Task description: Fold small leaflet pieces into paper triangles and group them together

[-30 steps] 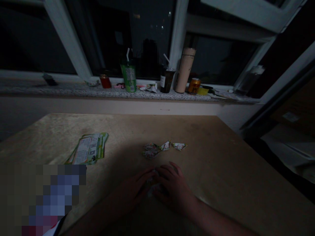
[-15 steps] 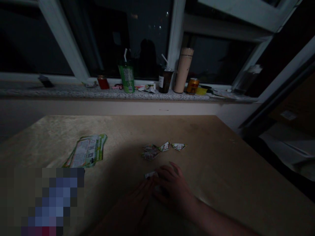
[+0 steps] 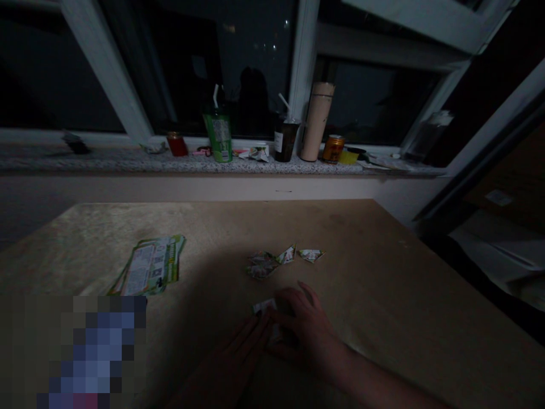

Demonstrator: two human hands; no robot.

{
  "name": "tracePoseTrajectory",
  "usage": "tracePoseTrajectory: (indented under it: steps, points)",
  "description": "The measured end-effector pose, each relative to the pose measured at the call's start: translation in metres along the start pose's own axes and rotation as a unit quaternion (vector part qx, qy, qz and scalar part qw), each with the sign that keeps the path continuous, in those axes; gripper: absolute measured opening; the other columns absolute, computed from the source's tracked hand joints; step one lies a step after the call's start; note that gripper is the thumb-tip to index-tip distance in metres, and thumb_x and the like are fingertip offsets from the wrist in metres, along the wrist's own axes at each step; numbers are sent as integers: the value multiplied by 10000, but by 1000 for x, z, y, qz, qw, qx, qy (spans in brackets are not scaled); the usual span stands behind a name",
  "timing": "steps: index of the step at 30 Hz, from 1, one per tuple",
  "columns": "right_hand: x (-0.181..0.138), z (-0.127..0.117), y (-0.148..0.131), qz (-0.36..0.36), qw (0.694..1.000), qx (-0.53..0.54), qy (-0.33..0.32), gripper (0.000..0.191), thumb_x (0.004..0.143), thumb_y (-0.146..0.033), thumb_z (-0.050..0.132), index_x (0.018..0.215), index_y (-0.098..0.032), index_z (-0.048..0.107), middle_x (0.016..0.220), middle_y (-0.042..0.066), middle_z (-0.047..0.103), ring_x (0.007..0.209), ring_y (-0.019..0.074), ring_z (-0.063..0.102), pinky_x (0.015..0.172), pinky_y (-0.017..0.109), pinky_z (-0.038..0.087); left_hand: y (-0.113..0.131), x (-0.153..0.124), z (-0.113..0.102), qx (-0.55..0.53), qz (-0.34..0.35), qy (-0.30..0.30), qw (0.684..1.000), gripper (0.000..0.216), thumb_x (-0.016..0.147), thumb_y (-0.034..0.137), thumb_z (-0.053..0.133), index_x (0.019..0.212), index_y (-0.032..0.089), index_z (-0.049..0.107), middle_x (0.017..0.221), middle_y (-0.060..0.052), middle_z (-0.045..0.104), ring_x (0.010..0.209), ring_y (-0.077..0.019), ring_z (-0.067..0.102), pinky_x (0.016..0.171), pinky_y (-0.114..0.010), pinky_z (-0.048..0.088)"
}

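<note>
In dim light, both my hands rest on a tan table [image 3: 383, 272] near its front edge. My right hand [image 3: 304, 329] lies curled over a small folded paper piece [image 3: 264, 307], whose pale corner sticks out past the fingertips. The fingers of my left hand [image 3: 238, 352] are stretched flat and press against the same paper from the left. Just beyond them lie several small folded paper pieces [image 3: 279, 260] in a loose row.
A stack of green printed leaflets [image 3: 149, 267] lies at the table's left. The stone windowsill [image 3: 106, 162] behind carries a green cup with a straw [image 3: 218, 135], a dark cup [image 3: 286, 139], a tall beige tumbler [image 3: 317, 122], a red jar [image 3: 176, 144] and an orange can [image 3: 332, 149].
My left hand has drawn back toward me and flattened. The paper's pale corner, hidden under both hands a second ago, now shows past the right fingertips.
</note>
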State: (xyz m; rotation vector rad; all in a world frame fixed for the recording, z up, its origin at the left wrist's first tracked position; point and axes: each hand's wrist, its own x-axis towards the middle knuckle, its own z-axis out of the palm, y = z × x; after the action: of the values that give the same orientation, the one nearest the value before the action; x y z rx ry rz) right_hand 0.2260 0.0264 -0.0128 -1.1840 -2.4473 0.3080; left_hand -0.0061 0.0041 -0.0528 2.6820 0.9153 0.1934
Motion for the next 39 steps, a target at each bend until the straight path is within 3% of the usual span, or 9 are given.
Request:
tracePoseTrajectory:
  steps: [6, 10, 15, 21, 28, 31, 36, 39]
  points:
    - [0, -7, 4, 36, 998, 46, 19, 372, 829, -390, 657, 1187, -305, 603, 1185, 45, 583, 1141, 217, 512, 1089, 491, 245, 3, 1, -5, -12, -8, 6, 1000, 751, 954, 268, 460, 1490, 257, -65, 1539, -60, 97, 1372, -311, 229, 1085, -473, 289]
    - [1, -9, 7, 20, 999, 6, 38, 351, 849, -377, 629, 1188, -289, 603, 1224, 59, 573, 1189, 243, 483, 1095, 542, 218, 6, 0, -11, -19, -17, -15, 1000, 772, 925, 220, 466, 1491, 261, -57, 1542, -48, 66, 1384, -293, 188, 1098, -472, 261]
    - [2, -7, 5, -19, 996, -80, 15, 368, 884, -395, 562, 1214, -232, 577, 1269, 91, 564, 1263, 293, 416, 1108, 610, 122, 4, -2, -9, -22, -2, 5, 1000, 844, 892, 284, 552, 1502, 238, -30, 1540, -67, 95, 1371, -319, 225, 1091, -468, 279]
    - [3, 5, -1, -59, 986, -152, 27, 389, 918, -400, 496, 1188, -136, 590, 1225, 130, 600, 1277, 290, 406, 1156, 541, 67, 0, -3, -5, -13, 16, 35, 999, 817, 920, 336, 540, 1506, 237, -20, 1534, -68, 154, 1355, -324, 277, 1080, -460, 309]
    - [4, 2, 3, -33, 994, -107, 16, 397, 917, -396, 497, 1241, -171, 547, 1256, 100, 584, 1251, 270, 439, 1148, 559, 104, 0, -2, -2, -15, 7, 30, 999, 788, 944, 330, 495, 1499, 259, -61, 1537, -58, 140, 1356, -327, 271, 1091, -460, 290]
    - [6, -3, 4, -29, 994, -104, 4, 440, 910, -436, 498, 1260, -172, 531, 1256, 105, 581, 1255, 279, 432, 1146, 565, 94, 1, -2, -4, -11, 11, 22, 1000, 799, 936, 317, 498, 1501, 238, -61, 1542, -66, 118, 1366, -319, 249, 1098, -450, 274]
    - [7, -4, 4, -81, 985, -151, -17, 642, 866, -605, 473, 1236, -88, 554, 1200, 163, 600, 1248, 322, 433, 1155, 555, 71, 4, -2, -8, 5, -12, -19, 1000, 842, 936, 324, 497, 1472, 259, -150, 1547, -65, 72, 1378, -313, 215, 1089, -465, 285]
    - [5, -1, 5, -89, 984, -151, -9, 644, 861, -611, 479, 1225, -86, 566, 1199, 166, 605, 1235, 326, 448, 1151, 559, 105, 5, -2, -11, 9, -15, -23, 1000, 854, 931, 298, 501, 1466, 260, -164, 1546, -58, 70, 1376, -310, 224, 1086, -460, 295]
